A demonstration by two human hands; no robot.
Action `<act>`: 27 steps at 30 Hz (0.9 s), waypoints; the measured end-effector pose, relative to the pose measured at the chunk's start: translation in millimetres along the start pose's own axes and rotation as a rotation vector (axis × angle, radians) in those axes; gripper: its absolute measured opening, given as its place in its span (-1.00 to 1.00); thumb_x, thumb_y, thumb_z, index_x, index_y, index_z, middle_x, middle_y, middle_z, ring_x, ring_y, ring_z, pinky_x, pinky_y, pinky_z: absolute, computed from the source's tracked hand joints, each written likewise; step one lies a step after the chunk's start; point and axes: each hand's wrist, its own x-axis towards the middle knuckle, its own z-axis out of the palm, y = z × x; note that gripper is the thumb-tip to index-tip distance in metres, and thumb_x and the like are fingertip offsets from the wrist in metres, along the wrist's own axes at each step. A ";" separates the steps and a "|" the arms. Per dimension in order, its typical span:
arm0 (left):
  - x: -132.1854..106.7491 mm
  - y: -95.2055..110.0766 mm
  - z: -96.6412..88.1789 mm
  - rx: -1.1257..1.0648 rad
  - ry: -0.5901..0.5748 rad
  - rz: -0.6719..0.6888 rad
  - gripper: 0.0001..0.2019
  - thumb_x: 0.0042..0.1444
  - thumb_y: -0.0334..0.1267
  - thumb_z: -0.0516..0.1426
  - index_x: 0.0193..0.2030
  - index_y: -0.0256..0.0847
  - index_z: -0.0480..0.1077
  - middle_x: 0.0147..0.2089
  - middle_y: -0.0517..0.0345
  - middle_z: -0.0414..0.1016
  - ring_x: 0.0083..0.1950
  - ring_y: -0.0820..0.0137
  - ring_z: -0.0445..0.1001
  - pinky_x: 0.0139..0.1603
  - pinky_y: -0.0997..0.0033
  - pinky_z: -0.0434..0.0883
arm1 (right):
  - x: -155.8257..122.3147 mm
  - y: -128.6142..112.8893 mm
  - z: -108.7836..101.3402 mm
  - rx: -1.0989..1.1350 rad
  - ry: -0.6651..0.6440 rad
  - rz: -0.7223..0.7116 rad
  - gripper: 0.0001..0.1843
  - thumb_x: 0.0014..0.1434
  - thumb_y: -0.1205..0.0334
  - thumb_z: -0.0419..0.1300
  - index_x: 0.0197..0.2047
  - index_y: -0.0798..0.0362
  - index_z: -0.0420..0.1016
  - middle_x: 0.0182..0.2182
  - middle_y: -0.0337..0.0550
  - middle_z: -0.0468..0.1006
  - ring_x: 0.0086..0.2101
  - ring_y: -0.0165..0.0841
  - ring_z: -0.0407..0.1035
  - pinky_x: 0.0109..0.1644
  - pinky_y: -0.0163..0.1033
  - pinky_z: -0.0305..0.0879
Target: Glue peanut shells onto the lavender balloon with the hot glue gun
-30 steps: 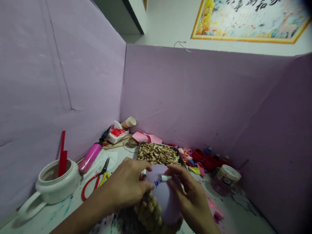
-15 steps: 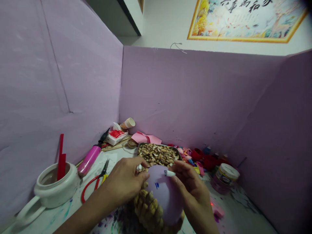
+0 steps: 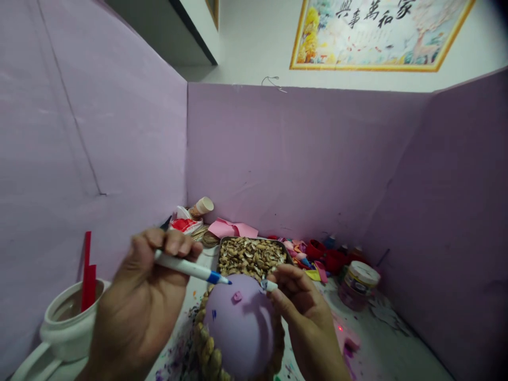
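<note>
My left hand [image 3: 145, 296] is closed around a white marker [image 3: 186, 266] whose blue tip points right, just above the balloon. Between the thumb and fingers of my right hand [image 3: 304, 312] is a small whitish marker cap [image 3: 269, 285]. Below both hands sits a lilac balloon [image 3: 242, 338], its knot facing up and a short blue ink mark on its left side. A band of tan nut shells [image 3: 207, 349] surrounds the balloon's sides; its underside is hidden.
Behind the balloon stands a tray of loose shells [image 3: 252, 254]. A white handled pot [image 3: 67, 338] is at left. Coloured balloons [image 3: 297, 248], a lidded jar [image 3: 359, 286] and a pink device [image 3: 344, 333] with a red light are at right. Lilac panels [image 3: 301, 159] enclose the table.
My left hand has moved away from the balloon to the left, turned, and now shows the uncapped marker. More of the balloon and its knot shows. My right hand still pinches the cap.
</note>
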 end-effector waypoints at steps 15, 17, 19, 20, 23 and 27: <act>-10.8 -26.4 9.7 -0.019 -0.081 -0.101 -0.78 0.13 -0.21 0.07 -0.51 -0.21 0.31 -0.44 0.24 0.26 -0.33 0.53 0.31 -0.11 0.43 0.44 | -13.4 0.9 7.7 0.028 -0.175 -0.008 -0.81 0.03 0.26 0.26 -0.22 -0.03 0.44 -0.37 -0.20 0.55 -0.33 -0.37 0.45 -0.29 -0.36 0.39; -12.4 -28.4 10.8 -0.012 -0.082 -0.097 -0.78 0.11 -0.21 0.09 -0.52 -0.22 0.30 -0.45 0.25 0.26 -0.34 0.52 0.31 -0.10 0.41 0.43 | -14.5 1.4 7.6 0.011 -0.173 0.000 -0.80 0.03 0.27 0.26 -0.22 -0.03 0.44 -0.36 -0.20 0.55 -0.32 -0.37 0.45 -0.27 -0.37 0.39; -13.7 -30.4 11.0 0.017 -0.083 -0.098 -0.77 0.08 -0.18 0.11 -0.53 -0.22 0.30 -0.45 0.24 0.28 -0.32 0.50 0.33 -0.09 0.39 0.42 | -15.6 1.0 7.9 -0.005 -0.143 -0.005 -0.80 0.03 0.26 0.26 -0.21 -0.04 0.44 -0.35 -0.20 0.56 -0.31 -0.37 0.46 -0.26 -0.37 0.39; -13.9 -31.3 10.2 0.057 -0.084 -0.106 -0.77 0.07 -0.16 0.12 -0.52 -0.22 0.32 -0.44 0.23 0.30 -0.31 0.48 0.34 -0.11 0.39 0.42 | -15.9 0.5 8.0 -0.019 -0.123 -0.017 -0.80 0.03 0.25 0.26 -0.21 -0.04 0.44 -0.34 -0.20 0.56 -0.30 -0.37 0.46 -0.25 -0.37 0.39; -11.5 -33.6 3.4 0.323 -0.063 -0.126 -0.78 0.01 -0.09 0.16 -0.44 -0.22 0.38 -0.40 0.20 0.36 -0.36 0.51 0.33 -0.31 0.56 0.39 | -16.0 -1.5 8.0 -0.084 -0.063 -0.054 -0.83 0.02 0.22 0.26 -0.25 -0.04 0.46 -0.35 -0.20 0.56 -0.32 -0.37 0.45 -0.27 -0.38 0.39; -3.3 -35.6 -8.8 0.571 -0.036 -0.288 -0.74 -0.06 -0.07 0.21 -0.47 -0.23 0.34 -0.64 0.33 0.23 -0.65 0.65 0.13 -0.70 0.71 0.12 | -15.7 -3.1 8.2 -0.184 0.116 -0.122 -0.88 0.02 0.20 0.24 -0.31 -0.03 0.48 -0.41 -0.23 0.54 -0.40 -0.38 0.43 -0.33 -0.37 0.37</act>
